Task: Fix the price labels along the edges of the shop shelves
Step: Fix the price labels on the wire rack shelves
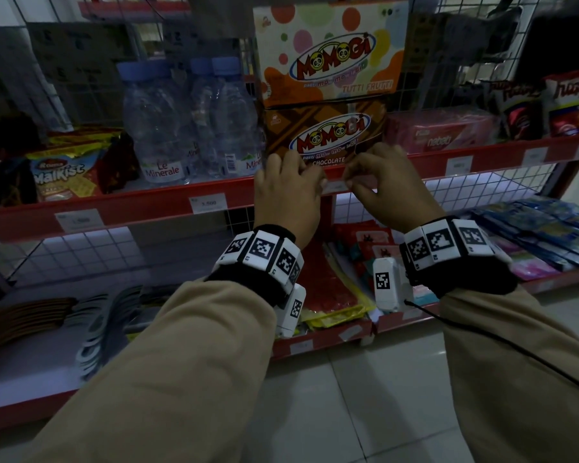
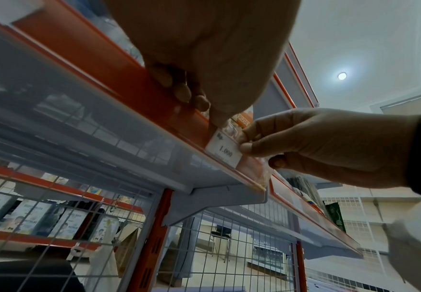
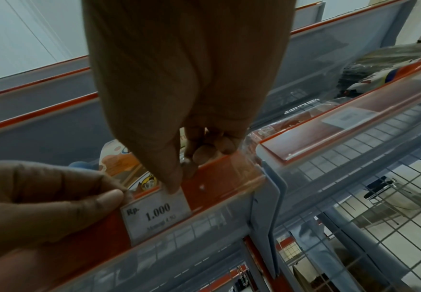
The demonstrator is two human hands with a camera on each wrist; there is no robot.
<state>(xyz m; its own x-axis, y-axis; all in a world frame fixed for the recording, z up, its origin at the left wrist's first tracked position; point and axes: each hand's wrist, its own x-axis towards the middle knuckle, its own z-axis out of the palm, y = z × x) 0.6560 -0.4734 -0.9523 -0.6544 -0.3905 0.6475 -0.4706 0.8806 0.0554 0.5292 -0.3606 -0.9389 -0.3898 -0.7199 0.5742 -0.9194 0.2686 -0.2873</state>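
Note:
A white price label [image 1: 335, 186] reading "Rp. 1.000" sits in the clear strip on the red shelf edge [image 1: 168, 203], below a Momogi chocolate box [image 1: 328, 135]. My left hand [image 1: 315, 180] holds the label's left end; in the left wrist view its thumb [image 2: 219, 120] presses the top corner of the label [image 2: 223, 150] while its fingers curl on the strip. My right hand [image 1: 350, 180] pinches the label's right end [image 2: 249, 142]. In the right wrist view its thumb [image 3: 174, 187] lies on the label [image 3: 157, 215], its fingers hooked over the strip's top.
More white labels [image 1: 208, 203] [image 1: 459, 165] sit along the same edge. Water bottles [image 1: 168, 128], Malkist packets [image 1: 61, 177] and a pink Nabati box [image 1: 438, 132] stand on the shelf. A grey bracket [image 3: 267, 217] ends the strip on the right. Packets fill the lower shelf [image 1: 331, 295].

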